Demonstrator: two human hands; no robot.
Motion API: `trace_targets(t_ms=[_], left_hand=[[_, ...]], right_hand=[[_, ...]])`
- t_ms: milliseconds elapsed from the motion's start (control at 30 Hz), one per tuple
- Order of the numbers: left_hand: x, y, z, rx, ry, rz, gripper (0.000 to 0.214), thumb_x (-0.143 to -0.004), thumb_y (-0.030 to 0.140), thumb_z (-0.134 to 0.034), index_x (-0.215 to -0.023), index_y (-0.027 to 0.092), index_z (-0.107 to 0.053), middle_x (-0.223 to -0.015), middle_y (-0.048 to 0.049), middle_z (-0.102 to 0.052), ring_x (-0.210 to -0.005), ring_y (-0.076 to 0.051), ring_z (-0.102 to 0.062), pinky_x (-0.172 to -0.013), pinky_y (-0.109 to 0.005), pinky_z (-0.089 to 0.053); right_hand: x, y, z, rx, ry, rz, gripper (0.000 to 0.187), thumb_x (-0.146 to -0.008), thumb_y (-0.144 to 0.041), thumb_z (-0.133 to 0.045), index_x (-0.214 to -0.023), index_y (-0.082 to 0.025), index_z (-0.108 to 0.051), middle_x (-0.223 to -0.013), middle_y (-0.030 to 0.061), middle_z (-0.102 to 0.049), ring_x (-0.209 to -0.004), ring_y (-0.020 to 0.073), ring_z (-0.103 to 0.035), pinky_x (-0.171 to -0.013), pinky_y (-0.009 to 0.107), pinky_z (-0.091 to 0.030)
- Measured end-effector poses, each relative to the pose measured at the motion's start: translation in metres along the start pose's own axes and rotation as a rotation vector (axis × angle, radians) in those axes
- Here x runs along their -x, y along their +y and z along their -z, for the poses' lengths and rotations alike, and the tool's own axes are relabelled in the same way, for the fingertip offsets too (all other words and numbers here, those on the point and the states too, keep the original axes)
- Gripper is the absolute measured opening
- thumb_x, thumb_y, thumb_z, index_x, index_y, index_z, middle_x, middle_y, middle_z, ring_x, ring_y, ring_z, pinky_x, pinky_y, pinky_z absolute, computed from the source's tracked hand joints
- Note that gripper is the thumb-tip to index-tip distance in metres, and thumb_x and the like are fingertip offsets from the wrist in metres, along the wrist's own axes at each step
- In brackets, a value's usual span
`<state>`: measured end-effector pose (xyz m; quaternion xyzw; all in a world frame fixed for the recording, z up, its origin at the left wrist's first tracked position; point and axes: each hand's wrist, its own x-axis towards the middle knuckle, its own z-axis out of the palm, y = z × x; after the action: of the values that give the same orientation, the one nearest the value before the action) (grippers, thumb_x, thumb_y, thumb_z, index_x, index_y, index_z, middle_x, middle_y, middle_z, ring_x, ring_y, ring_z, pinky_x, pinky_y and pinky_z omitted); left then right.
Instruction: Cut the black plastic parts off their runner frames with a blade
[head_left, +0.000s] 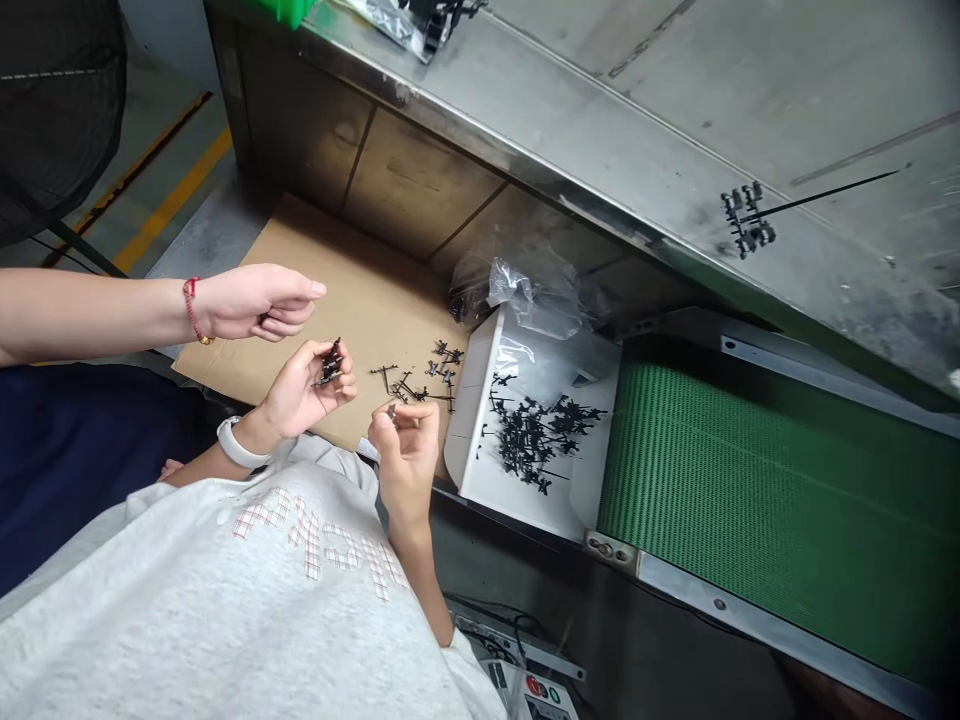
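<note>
At chest level, the shirt's plaid lettering (311,550) is creased, unreadable. Left hand (311,392) curls round black parts (330,362), count unclear; right hand (409,455) pinches a small piece (391,412), mostly finger-covered. Co-worker's hand (259,300) is closed, contents hidden, over cardboard (341,260). Beyond: loose black parts (405,388), white bin (466,420) of more, plastic bag (521,285) overlapping its far corner, green belt (690,500), steel shelf (555,130) cut off up top.
</note>
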<state>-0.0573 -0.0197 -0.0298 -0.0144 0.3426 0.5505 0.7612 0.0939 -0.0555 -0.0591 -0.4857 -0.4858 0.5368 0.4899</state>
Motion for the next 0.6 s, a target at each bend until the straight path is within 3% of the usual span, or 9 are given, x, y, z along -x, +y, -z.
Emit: trace_targets(t_ms=[200,300,400,433,500,533,600], left_hand=[[-0.009,0.002,0.008,-0.163,0.003,-0.081,0.021,-0.083,0.029,-0.061,-0.068,0.018,-0.051,-0.07,-0.0007,-0.06,-0.062,-0.01,-0.058,-0.06,-0.022,-0.049],[-0.014,0.003,0.012,-0.327,-0.044,-0.146,0.03,-0.09,0.038,-0.054,-0.067,0.02,-0.046,-0.071,-0.0009,-0.057,-0.068,-0.012,-0.057,-0.065,-0.025,-0.048],[-0.014,0.022,0.015,-0.56,-0.13,-0.195,0.035,-0.094,0.045,-0.049,-0.07,0.019,-0.05,-0.076,-0.0014,-0.056,-0.081,-0.015,-0.059,-0.072,-0.029,-0.046],[-0.013,0.034,0.015,-0.693,-0.187,-0.215,0.034,-0.091,0.047,-0.055,-0.074,0.019,-0.054,-0.08,-0.0017,-0.056,-0.087,-0.017,-0.059,-0.075,-0.031,-0.045],[-0.009,0.061,0.014,-1.011,-0.328,-0.241,0.033,-0.071,0.043,-0.081,-0.081,0.018,-0.063,-0.089,-0.0046,-0.06,-0.097,-0.024,-0.056,-0.08,-0.032,-0.043],[-0.006,0.073,0.013,-1.459,-0.514,-0.306,0.04,-0.07,0.048,-0.082,-0.094,0.02,-0.066,-0.097,-0.0063,-0.062,-0.1,-0.025,-0.055,-0.08,-0.032,-0.043],[-0.003,0.091,0.011,-2.107,-0.644,-0.541,0.052,-0.075,0.058,-0.074,-0.109,0.019,-0.064,-0.108,-0.0119,-0.062,-0.095,-0.028,-0.055,-0.074,-0.034,-0.043]], right_hand=[[-0.006,0.006,0.004,-0.005,0.034,-0.027,0.035,-0.085,-0.047,-0.066,-0.09,-0.026,-0.039,-0.077,-0.0054,-0.047,-0.064,0.0096,-0.046,-0.057,0.024,-0.036],[-0.008,0.008,0.005,-0.005,0.038,-0.05,0.036,-0.084,-0.049,-0.066,-0.09,-0.026,-0.039,-0.077,-0.0054,-0.046,-0.064,0.0097,-0.045,-0.057,0.024,-0.036],[-0.01,0.008,0.004,-0.006,0.026,-0.083,0.035,-0.085,-0.048,-0.066,-0.09,-0.026,-0.04,-0.077,-0.0055,-0.047,-0.064,0.0095,-0.045,-0.058,0.024,-0.037],[-0.01,0.008,0.003,-0.007,0.02,-0.095,0.034,-0.085,-0.048,-0.066,-0.09,-0.026,-0.041,-0.076,-0.0055,-0.047,-0.063,0.0095,-0.045,-0.057,0.024,-0.037],[-0.012,0.007,0.003,-0.015,0.012,-0.115,0.034,-0.085,-0.048,-0.066,-0.09,-0.026,-0.041,-0.075,-0.0057,-0.047,-0.062,0.0095,-0.044,-0.056,0.024,-0.036],[-0.014,0.007,0.004,-0.02,0.011,-0.122,0.034,-0.085,-0.049,-0.066,-0.09,-0.026,-0.041,-0.075,-0.0059,-0.047,-0.061,0.0095,-0.044,-0.056,0.024,-0.036],[-0.017,0.009,0.005,-0.033,0.016,-0.132,0.036,-0.084,-0.05,-0.067,-0.089,-0.026,-0.04,-0.074,-0.0061,-0.046,-0.06,0.0094,-0.043,-0.055,0.024,-0.036]])
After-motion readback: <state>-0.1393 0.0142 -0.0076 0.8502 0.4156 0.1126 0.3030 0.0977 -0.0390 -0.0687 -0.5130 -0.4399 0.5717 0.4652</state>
